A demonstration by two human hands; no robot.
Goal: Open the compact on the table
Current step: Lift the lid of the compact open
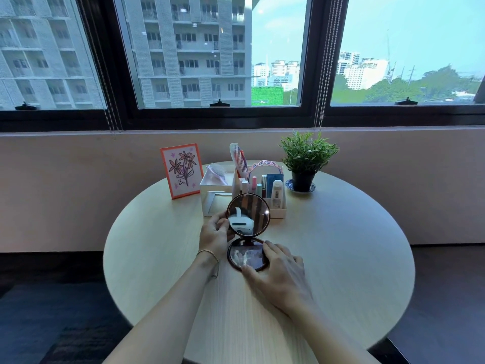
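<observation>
A round brown compact [248, 254] stands open on the pale round table [341, 245]. Its lid [256, 214] is upright, its mirror facing me, and its base lies flat with a second mirror showing. My left hand [214, 233] grips the left rim of the upright lid with thumb and fingers. My right hand [279, 274] rests on the table and holds the base down, with the thumb on its near edge and the fingers along its right rim.
Just behind the compact stand a white organiser box [278, 210] with cosmetics and combs and a second white box [210, 203]. A pink-framed flower picture [181, 170] is at back left, a potted plant [305, 161] at back right. A wall and windows lie beyond.
</observation>
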